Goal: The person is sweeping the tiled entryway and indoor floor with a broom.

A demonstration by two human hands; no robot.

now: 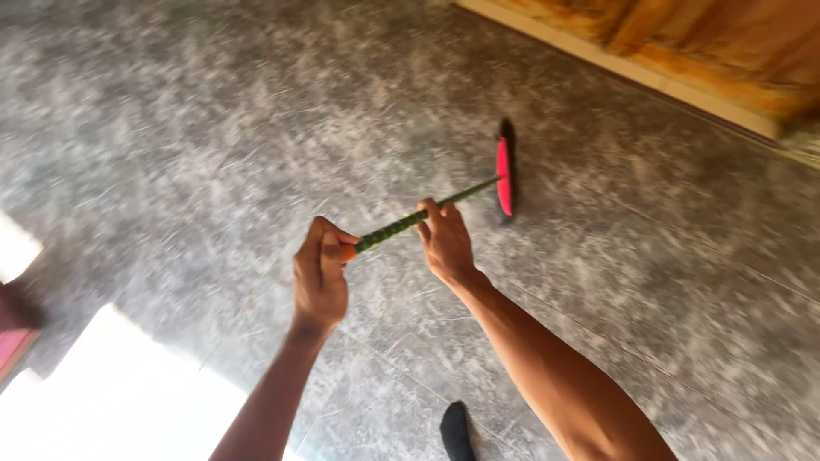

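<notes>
Mid-sweep w/ the push broom (506,171). Its pink head with dark bristles sits on the grey mottled tile floor (171,128), well out in front of me, near the wooden threshold (683,77) at upper right. Progress: can't judge much. No dust pile or debris line visible anywhere, and the frame is motion-blurred, so no way to say which tiles are done and which are left. My guess is the job is underway, not near a finish (broom head is down on the floor and both hands are on it).

Grip: left hand (319,277) clenched around the orange cap end of the green wrapped handle (401,224), thumb over the top. Right hand (446,243) further down the shaft, fingers curled closed around it, wrist bent. Both fists tight, no gap seen.

Other: dark-socked foot (457,431) at bottom edge; bright sun patch (111,401) on floor at lower left; something pink (13,346) at left edge, can't tell what.
</notes>
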